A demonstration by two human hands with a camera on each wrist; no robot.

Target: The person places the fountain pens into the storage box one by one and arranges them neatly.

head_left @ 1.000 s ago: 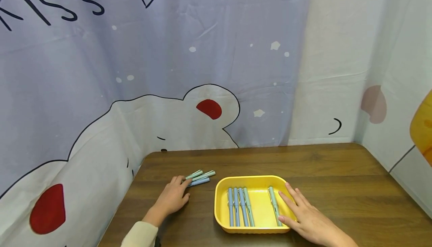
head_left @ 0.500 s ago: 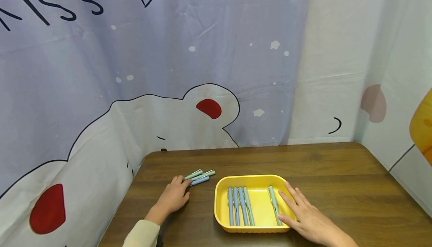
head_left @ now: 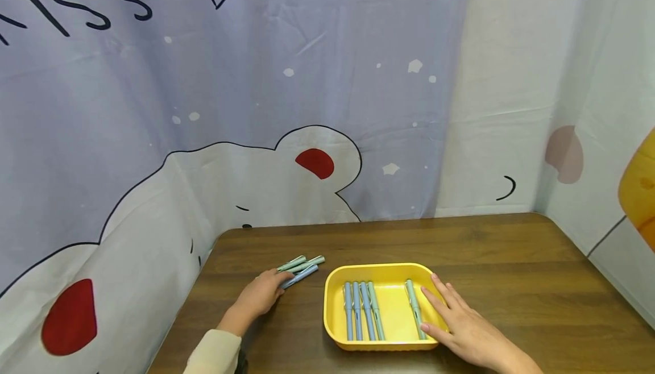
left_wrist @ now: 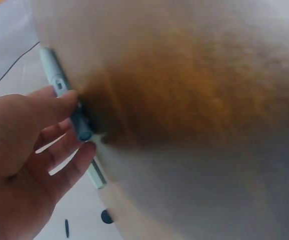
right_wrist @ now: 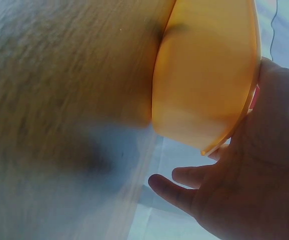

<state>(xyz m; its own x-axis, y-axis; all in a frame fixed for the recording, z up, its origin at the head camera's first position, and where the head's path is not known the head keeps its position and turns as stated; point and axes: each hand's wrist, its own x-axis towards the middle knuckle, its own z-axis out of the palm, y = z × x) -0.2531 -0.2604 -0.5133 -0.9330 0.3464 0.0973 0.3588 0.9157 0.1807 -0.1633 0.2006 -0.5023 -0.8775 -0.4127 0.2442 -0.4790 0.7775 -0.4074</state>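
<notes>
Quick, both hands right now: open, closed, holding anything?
Left hand: grip on the blue pen on the table.
Right hand: open, fingers resting flat on the yellow tray rim.

A brown wooden desk (head_left: 491, 254) stood in a corner. Behind its far edge hung a lilac cloth (head_left: 286, 78) printed with a white bear and black lettering; white cloth (head_left: 512, 107) covered the right side.

Brown wooden table (head_left: 491, 260) with a tray and loose pens

A yellow tray (head_left: 332, 328) sits near the front edge; three pens (head_left: 302, 266) lie bunched on the bare wood just to its left.
</notes>
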